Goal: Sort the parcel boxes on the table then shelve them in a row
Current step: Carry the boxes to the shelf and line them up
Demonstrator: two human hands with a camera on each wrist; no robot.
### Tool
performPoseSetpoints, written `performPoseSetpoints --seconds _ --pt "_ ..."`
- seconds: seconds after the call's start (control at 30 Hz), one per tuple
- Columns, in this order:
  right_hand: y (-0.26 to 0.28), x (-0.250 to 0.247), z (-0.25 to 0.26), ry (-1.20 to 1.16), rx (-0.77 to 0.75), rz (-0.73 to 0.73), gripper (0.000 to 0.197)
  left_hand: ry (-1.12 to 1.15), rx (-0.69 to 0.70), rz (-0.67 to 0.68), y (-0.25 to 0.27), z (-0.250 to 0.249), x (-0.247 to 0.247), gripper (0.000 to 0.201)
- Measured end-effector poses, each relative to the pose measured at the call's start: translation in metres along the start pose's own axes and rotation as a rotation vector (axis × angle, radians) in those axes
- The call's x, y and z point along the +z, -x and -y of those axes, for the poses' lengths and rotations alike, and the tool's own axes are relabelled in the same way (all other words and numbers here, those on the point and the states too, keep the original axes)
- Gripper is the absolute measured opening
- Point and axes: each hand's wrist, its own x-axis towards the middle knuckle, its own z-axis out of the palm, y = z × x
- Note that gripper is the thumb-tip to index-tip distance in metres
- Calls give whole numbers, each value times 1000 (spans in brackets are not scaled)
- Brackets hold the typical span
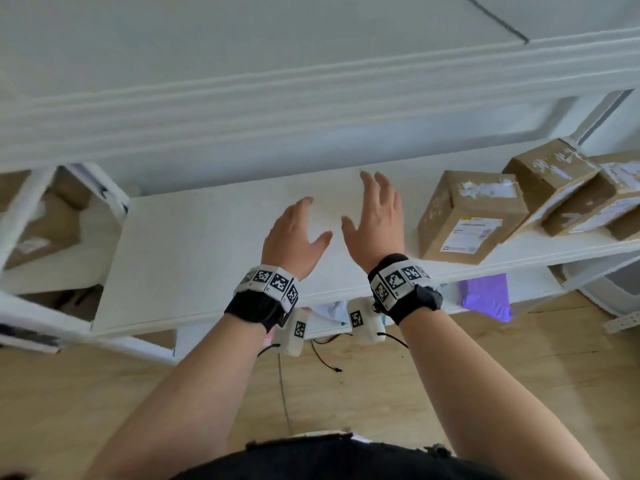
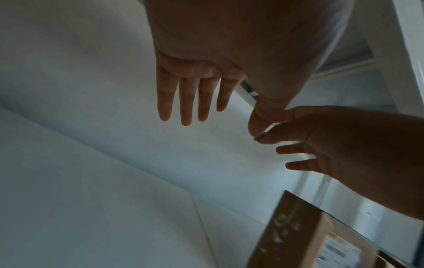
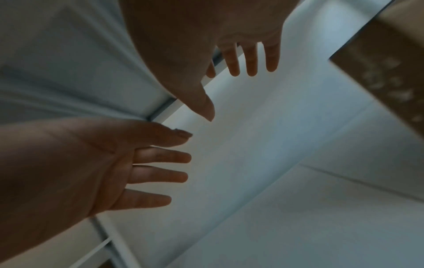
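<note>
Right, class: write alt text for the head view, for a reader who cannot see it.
Two bare, empty hands, left hand and right hand, reach with fingers spread over a bare stretch of a white shelf. To their right on that shelf stand brown parcel boxes, the nearest showing a white shipping label.

So from the wrist cam both hands hang over the white shelf [image 3: 263,145] with nothing in them. Right hand [image 3: 195,32] up top, fingers [image 3: 251,59] straight and spread. Left hand [image 3: 91,163] comes in from the left, palm showing. A blurry cardboard box [image 3: 385,68] sits at the upper right.
</note>
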Motion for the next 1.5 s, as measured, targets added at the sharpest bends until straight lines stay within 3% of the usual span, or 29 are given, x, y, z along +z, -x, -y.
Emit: performPoseSetpoints --seconds 0.37,0.63,0.9,1.1,1.5 --pt "58 78 124 -61 -367 257 75 -196 -347 -192 99 116 -81 70" --pt "109 122 210 -70 -536 394 65 -285 -481 -276 160 193 -134 72" --pt "173 183 340 -86 -722 510 61 -312 -563 -417 221 301 -213 68" --pt "209 235 450 -53 -803 547 60 -341 -602 -407 265 395 -279 76" --pt "217 324 611 94 -880 593 68 -453 -687 -442 294 543 -388 74"
